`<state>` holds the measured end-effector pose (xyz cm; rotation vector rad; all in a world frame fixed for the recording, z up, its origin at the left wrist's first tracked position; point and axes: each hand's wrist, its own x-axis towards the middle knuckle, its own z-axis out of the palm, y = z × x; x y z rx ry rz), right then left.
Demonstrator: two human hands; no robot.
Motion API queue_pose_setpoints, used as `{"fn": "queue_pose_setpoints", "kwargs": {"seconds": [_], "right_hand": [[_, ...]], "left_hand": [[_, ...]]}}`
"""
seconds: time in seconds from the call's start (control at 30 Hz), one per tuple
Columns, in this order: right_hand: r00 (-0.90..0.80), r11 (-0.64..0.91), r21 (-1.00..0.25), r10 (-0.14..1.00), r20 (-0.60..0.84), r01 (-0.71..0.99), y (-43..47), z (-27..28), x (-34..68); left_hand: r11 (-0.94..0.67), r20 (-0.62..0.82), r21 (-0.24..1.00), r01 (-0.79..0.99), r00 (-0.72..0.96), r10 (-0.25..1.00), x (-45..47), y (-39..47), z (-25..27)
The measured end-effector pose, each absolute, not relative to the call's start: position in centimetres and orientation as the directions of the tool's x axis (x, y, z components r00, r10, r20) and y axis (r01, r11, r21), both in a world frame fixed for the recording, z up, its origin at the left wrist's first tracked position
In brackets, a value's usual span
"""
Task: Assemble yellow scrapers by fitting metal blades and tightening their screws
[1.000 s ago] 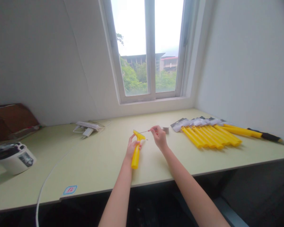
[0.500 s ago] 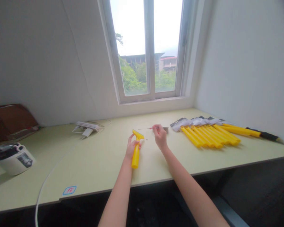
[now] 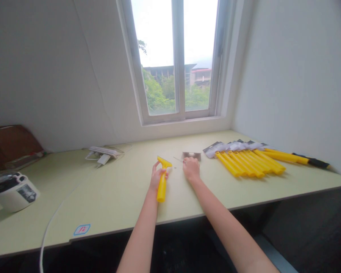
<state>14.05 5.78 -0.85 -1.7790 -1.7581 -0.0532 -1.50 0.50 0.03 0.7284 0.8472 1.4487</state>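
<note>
My left hand (image 3: 158, 177) is wrapped round the handle of a yellow scraper (image 3: 161, 189), holding it tilted with its wide head up. To the right, my right hand (image 3: 191, 168) is low over the tabletop, its fingers curled down and mostly hidden from view. From its left side sticks the thin shaft of a screwdriver (image 3: 177, 158); the screwdriver's handle is covered by the fingers. Just beyond those fingers lies a flat metal plate (image 3: 195, 154), partly covered by the hand. Between the hands a tiny dark piece (image 3: 175, 167) rests on the table, too small to name.
Several yellow handles (image 3: 244, 163) with clear plastic packaging (image 3: 235, 146) lie in a row at right, beside a yellow-and-black tool (image 3: 309, 160). A power strip (image 3: 104, 152), a white container (image 3: 15, 193), a brown box (image 3: 14, 146) and a white cable (image 3: 49, 227) occupy the left.
My right hand has come down to the table from its raised pinch, and the screwdriver shaft has lowered with it. More of the metal plate shows. My left hand keeps the scraper nearly still.
</note>
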Motion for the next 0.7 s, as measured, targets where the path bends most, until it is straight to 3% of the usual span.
{"fn": "queue_pose_setpoints", "kwargs": {"seconds": [0.17, 0.5, 0.7], "right_hand": [[-0.104, 0.284, -0.298, 0.86, 0.5, 0.911, 5.4, -1.0, 12.7], [-0.253, 0.385, -0.224, 0.854, 0.455, 0.896, 5.0, -0.7, 11.7], [-0.251, 0.359, -0.192, 0.868, 0.428, 0.913, 5.0, -1.0, 11.1]], "left_hand": [[0.007, -0.035, 0.847, -0.532, -0.042, 0.998, -1.5, 0.5, 0.0], [-0.041, -0.021, 0.851, -0.523, -0.112, 0.993, -1.4, 0.3, 0.1], [-0.047, -0.029, 0.84, -0.541, -0.131, 0.991, -1.4, 0.3, 0.1]]}}
